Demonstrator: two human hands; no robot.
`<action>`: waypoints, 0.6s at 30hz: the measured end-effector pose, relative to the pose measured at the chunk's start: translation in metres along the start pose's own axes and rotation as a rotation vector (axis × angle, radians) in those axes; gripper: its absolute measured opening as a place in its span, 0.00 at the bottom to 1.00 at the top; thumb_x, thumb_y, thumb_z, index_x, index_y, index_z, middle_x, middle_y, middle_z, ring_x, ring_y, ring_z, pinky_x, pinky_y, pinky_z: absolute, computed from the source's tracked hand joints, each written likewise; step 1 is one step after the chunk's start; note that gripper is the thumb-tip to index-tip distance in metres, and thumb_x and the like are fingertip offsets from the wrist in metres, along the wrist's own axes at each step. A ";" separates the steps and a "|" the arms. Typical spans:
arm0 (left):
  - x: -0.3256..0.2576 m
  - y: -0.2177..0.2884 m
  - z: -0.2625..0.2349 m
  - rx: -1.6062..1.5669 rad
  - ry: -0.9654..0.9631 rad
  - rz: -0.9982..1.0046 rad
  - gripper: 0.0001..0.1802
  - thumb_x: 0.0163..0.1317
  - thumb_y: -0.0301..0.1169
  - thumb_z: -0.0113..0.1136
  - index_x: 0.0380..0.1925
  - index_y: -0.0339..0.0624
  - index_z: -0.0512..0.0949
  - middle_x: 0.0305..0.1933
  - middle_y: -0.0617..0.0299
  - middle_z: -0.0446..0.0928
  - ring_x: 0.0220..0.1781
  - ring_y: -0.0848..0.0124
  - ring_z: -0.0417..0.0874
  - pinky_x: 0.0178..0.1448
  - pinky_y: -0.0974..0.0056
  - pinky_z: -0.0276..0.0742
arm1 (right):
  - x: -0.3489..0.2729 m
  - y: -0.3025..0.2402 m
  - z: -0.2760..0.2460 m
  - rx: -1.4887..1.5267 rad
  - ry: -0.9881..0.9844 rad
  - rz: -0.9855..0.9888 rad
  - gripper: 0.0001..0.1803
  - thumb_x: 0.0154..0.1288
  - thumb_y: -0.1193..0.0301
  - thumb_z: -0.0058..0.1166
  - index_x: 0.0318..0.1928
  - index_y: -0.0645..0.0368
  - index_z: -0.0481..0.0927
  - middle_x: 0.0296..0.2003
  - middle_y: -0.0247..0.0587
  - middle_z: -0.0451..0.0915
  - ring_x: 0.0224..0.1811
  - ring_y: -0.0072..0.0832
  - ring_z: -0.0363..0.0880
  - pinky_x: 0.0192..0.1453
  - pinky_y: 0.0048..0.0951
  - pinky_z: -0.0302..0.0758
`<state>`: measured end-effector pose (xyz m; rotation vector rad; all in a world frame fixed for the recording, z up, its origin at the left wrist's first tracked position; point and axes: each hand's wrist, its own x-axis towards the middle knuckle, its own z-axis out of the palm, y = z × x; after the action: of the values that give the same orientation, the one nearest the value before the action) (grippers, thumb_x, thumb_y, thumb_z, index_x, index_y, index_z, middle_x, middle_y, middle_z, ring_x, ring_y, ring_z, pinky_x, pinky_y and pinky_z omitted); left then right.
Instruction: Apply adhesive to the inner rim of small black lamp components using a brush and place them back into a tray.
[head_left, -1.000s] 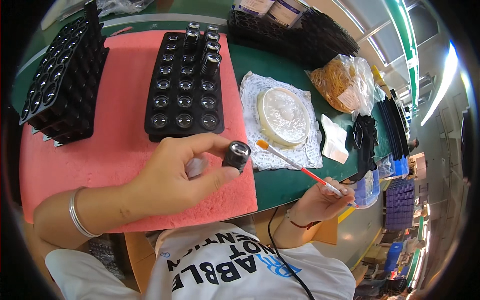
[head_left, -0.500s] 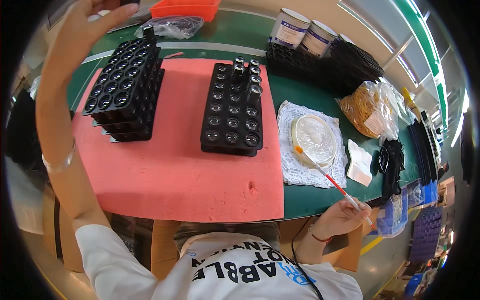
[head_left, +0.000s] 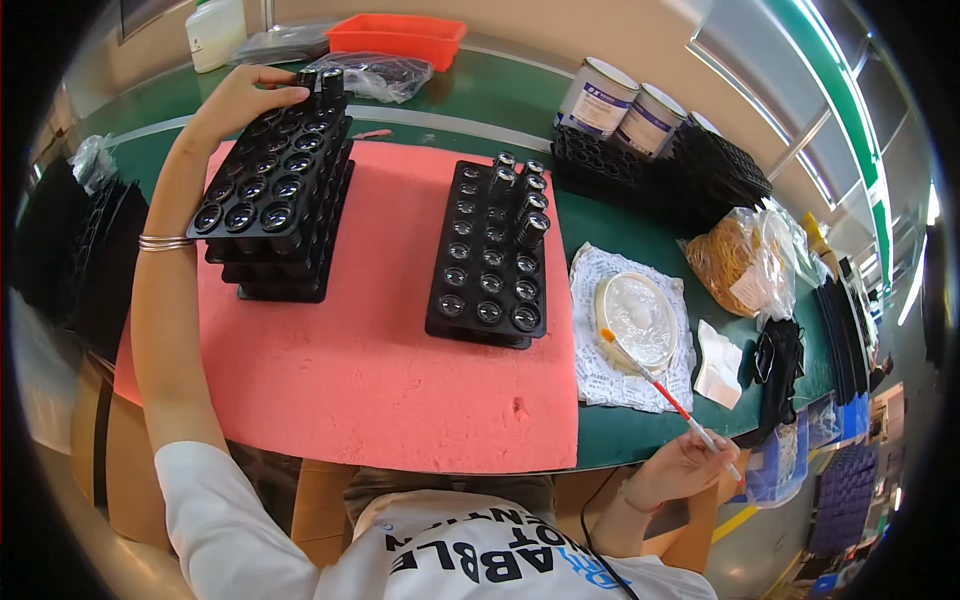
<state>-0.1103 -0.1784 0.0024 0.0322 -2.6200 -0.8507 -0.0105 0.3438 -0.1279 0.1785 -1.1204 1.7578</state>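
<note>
The left hand (head_left: 250, 98) grips one black cylinder (head_left: 306, 79) above the left tray stack (head_left: 285, 268), beside a second cylinder (head_left: 332, 86); the right hand (head_left: 690, 464) holds one brush (head_left: 672, 399). Six raised cylinders (head_left: 532, 233) occupy the other tray (head_left: 470, 328), on one pink mat (head_left: 400, 410).

The left hand (head_left: 246, 101) has brought its cylinder (head_left: 308, 82) to the tray stack (head_left: 268, 247).

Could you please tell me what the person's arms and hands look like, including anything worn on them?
The left hand and right hand are both bare, without gloves. Silvery bangles circle the left forearm; a short white sleeve covers the upper arm.
</note>
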 end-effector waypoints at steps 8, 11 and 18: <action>-0.002 -0.013 0.000 0.019 0.010 -0.023 0.20 0.52 0.41 0.56 0.37 0.34 0.75 0.31 0.66 0.75 0.35 0.79 0.71 0.43 0.74 0.64 | 0.000 0.003 -0.008 0.041 -0.035 0.006 0.14 0.65 0.62 0.37 0.24 0.55 0.60 0.23 0.28 0.58 0.27 0.11 0.64 0.31 0.11 0.64; -0.004 -0.008 -0.002 0.013 -0.051 -0.034 0.21 0.52 0.42 0.55 0.38 0.34 0.75 0.34 0.65 0.74 0.37 0.78 0.71 0.46 0.74 0.63 | 0.001 0.003 -0.009 0.073 -0.043 0.003 0.13 0.65 0.62 0.38 0.25 0.55 0.61 0.22 0.28 0.58 0.27 0.12 0.65 0.32 0.11 0.65; -0.014 0.046 -0.038 0.231 0.419 0.071 0.18 0.54 0.41 0.52 0.33 0.36 0.75 0.27 0.68 0.71 0.32 0.80 0.67 0.39 0.73 0.62 | -0.002 0.005 -0.012 0.175 -0.095 0.019 0.12 0.64 0.63 0.41 0.26 0.55 0.61 0.22 0.29 0.66 0.29 0.14 0.68 0.32 0.12 0.66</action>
<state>-0.0788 -0.1605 0.0518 0.1601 -2.2914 -0.4535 -0.0091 0.3515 -0.1382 0.3624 -1.0374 1.8807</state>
